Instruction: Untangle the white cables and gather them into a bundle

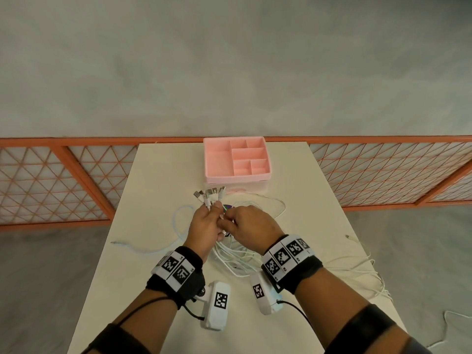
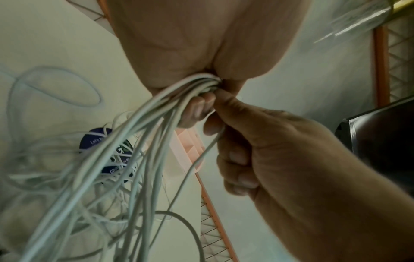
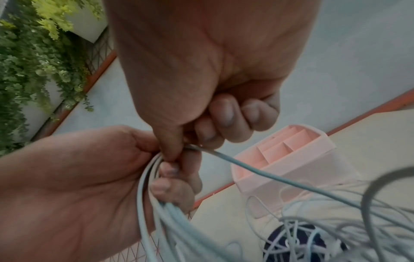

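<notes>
Several white cables hang in a tangle between my hands above the table. My left hand grips a bunch of them, and their USB plugs fan out past its fingers. In the left wrist view the cable strands stream down out of that fist. My right hand is right beside the left, thumb and forefinger pinching a single cable at the bunch. The right hand's other fingers are curled in. Loose loops lie on the table to the left.
A pink divided organiser tray stands at the white table's far edge. A dark round disc lies under the cables. More cable trails to the table's right edge and over it. An orange lattice fence runs behind.
</notes>
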`<state>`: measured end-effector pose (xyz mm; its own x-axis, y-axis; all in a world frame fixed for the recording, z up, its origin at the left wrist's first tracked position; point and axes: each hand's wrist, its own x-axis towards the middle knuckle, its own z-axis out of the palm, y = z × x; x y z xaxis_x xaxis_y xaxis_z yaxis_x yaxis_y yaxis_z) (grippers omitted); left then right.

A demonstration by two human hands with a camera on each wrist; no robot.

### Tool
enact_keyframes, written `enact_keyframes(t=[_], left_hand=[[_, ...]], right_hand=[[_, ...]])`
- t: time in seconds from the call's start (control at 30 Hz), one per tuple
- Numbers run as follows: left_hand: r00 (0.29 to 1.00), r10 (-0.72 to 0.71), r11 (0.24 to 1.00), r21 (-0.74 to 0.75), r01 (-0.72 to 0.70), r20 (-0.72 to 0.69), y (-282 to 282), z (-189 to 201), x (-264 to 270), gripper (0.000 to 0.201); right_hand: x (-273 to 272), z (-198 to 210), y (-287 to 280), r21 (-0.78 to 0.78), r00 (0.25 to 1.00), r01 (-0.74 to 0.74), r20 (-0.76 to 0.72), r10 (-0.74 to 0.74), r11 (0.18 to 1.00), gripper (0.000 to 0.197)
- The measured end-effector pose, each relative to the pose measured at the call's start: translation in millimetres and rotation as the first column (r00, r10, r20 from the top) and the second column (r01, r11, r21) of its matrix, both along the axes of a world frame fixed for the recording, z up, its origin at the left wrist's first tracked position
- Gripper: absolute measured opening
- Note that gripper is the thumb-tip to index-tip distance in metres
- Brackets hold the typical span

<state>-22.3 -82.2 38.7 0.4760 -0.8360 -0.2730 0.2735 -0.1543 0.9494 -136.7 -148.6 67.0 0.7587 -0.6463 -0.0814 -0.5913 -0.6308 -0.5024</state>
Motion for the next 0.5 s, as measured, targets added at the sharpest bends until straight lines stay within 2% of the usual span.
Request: enact_keyframes(t=[0.1, 0.2, 0.27, 0.33, 0.43, 0.5], left_hand=[[0.989, 0.130, 0.990, -0.050, -0.133, -0.069, -2, 6, 6, 0.032], [0.928, 0.204, 0.950, -0.164, -0.264, -0.312, -3, 21, 22, 0.026], [0.899, 0.202, 0.933, -0.202, -0.297, -0.388, -3, 25, 33, 0.029], [0.909, 0.198, 0.940, -0.191, -0.282, -0.367, -3, 24, 36, 0.035], [0.940, 0.174, 0.962, -0.151, -0.225, -0.293, -2, 20, 29, 0.035], [0.965, 0.131, 0.979, -0.127, -0.162, -0.226, 0, 18, 22, 0.033]], right_hand=[[-9, -15, 0, 0.030, 1.000, 0.029, -0.002, -0.029, 0.999, 0.031], [-35, -46, -11, 0.049, 0.986, 0.105, -0.131, -0.098, 0.993, 0.028], [-55, -68, -19, 0.131, 0.964, 0.226, -0.171, -0.203, 0.965, 0.028], [-69, -83, -23, 0.188, 0.937, 0.326, -0.193, -0.291, 0.926, 0.023], [-74, -91, -28, 0.220, 0.916, 0.383, -0.214, -0.338, 0.897, 0.015], [-71, -81, -31, 0.303, 0.919, 0.395, -0.120, -0.377, 0.867, 0.020]])
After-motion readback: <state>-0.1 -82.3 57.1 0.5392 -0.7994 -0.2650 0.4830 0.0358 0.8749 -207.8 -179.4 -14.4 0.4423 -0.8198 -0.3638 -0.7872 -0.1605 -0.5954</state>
